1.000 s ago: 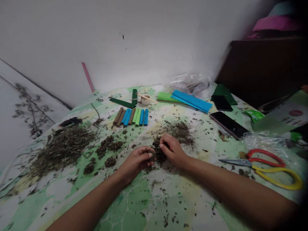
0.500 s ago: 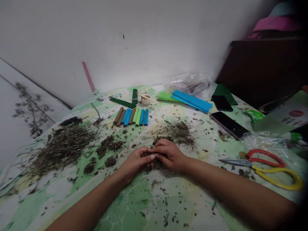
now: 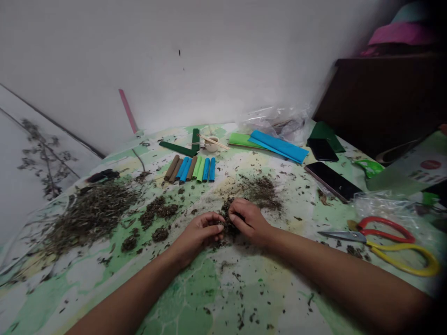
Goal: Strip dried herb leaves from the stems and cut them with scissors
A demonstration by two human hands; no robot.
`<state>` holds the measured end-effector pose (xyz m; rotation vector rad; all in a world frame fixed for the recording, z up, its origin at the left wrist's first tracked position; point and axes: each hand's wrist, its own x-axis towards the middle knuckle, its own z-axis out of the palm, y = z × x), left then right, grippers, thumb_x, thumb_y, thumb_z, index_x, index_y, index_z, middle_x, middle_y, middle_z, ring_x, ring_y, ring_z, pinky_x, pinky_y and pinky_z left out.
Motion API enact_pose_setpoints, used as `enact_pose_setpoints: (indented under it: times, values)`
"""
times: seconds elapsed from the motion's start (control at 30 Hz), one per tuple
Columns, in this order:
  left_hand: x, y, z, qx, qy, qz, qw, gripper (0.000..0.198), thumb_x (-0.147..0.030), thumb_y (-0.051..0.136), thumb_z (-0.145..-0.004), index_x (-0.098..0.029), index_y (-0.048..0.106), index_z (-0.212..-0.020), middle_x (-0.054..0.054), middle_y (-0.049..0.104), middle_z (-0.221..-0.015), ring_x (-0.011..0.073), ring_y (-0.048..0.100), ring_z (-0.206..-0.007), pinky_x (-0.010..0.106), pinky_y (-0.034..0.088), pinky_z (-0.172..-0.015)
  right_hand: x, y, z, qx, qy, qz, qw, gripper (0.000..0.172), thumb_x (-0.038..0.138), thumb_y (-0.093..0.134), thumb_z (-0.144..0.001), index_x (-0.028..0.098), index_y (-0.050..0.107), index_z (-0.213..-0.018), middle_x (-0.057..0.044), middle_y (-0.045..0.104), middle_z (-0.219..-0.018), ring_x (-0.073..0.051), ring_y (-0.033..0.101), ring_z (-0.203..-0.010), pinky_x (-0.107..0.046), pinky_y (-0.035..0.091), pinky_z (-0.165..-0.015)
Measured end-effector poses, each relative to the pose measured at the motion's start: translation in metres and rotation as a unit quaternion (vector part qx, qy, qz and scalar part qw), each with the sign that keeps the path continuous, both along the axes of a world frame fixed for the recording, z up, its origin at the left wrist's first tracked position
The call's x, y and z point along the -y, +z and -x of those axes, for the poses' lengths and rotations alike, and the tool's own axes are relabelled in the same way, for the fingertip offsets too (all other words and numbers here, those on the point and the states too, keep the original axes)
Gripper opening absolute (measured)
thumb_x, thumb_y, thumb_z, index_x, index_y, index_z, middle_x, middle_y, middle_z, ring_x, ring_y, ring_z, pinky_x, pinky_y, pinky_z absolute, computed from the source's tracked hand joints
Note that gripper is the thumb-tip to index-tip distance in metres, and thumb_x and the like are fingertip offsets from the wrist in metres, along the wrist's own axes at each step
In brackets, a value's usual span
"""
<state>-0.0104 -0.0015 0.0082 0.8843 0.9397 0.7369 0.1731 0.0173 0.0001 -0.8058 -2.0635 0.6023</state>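
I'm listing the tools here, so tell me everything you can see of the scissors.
The scissors have grey, metallic-looking blades, apparently closed, and two big handle loops, one red, one yellow, perhaps plastic. They lie on the patterned tablecloth, right of the right hand, tips pointing left. Clear plastic lies behind the red loop; contact is unclear. Nobody holds them.

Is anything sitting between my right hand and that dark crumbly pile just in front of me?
Nothing visible. Your right hand is right at the dark crumbly pile, apparently touching it. Your left hand is on the pile's left side, not in between.
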Motion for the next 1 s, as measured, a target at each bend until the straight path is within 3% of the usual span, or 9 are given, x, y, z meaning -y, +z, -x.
enact_pose_setpoints:
  times: [0.5, 0.8, 0.9, 1.0]
  values:
    - [0.0002, 0.0006, -0.001, 0.023, 0.036, 0.003, 0.999, 0.022, -0.017, 0.072, -0.066, -0.015, 0.06, -0.084, 0.001, 0.06, -0.08, 0.0087, 0.058, -0.062, 0.021, 0.044, -0.061, -0.0008, -0.0059, 0.0029, -0.018, -0.086, 0.032, 0.996, 0.024, 0.019, 0.059, -0.075, 0.02, 0.039, -0.061, 0.003, 0.045, -0.062, -0.012, 0.042, -0.06, -0.024, 0.03, -0.057]
    - [-0.0001, 0.0023, -0.0029, 0.018, 0.055, 0.004, 0.998, 0.022, -0.022, 0.073, -0.067, -0.015, 0.06, -0.083, -0.002, 0.058, -0.071, 0.0067, 0.056, -0.057, 0.018, 0.042, -0.055, 0.0, -0.0073, 0.0024, -0.033, -0.091, 0.083, 0.992, 0.004, 0.019, 0.055, -0.08, 0.019, 0.053, -0.077, 0.002, 0.056, -0.066, -0.012, 0.05, -0.061, -0.024, 0.037, -0.059]
    - [-0.0003, 0.0026, -0.0032, 0.017, 0.057, 0.004, 0.998, 0.022, -0.024, 0.073, -0.068, -0.015, 0.06, -0.083, -0.003, 0.057, -0.068, 0.0065, 0.055, -0.055, 0.017, 0.041, -0.053, 0.0001, -0.0085, 0.0028, -0.033, -0.098, 0.087, 0.991, 0.01, 0.016, 0.054, -0.081, 0.02, 0.054, -0.09, 0.0, 0.06, -0.073, -0.014, 0.055, -0.066, -0.025, 0.04, -0.063]
    - [-0.0005, 0.003, -0.0034, 0.021, 0.061, 0.007, 0.998, 0.022, -0.025, 0.074, -0.068, -0.015, 0.06, -0.081, -0.002, 0.058, -0.069, 0.0066, 0.055, -0.056, 0.018, 0.041, -0.054, 0.0004, -0.0077, 0.0032, -0.021, -0.102, 0.088, 0.991, 0.005, 0.019, 0.054, -0.082, 0.02, 0.055, -0.086, 0.001, 0.058, -0.069, -0.013, 0.053, -0.062, -0.025, 0.039, -0.061]
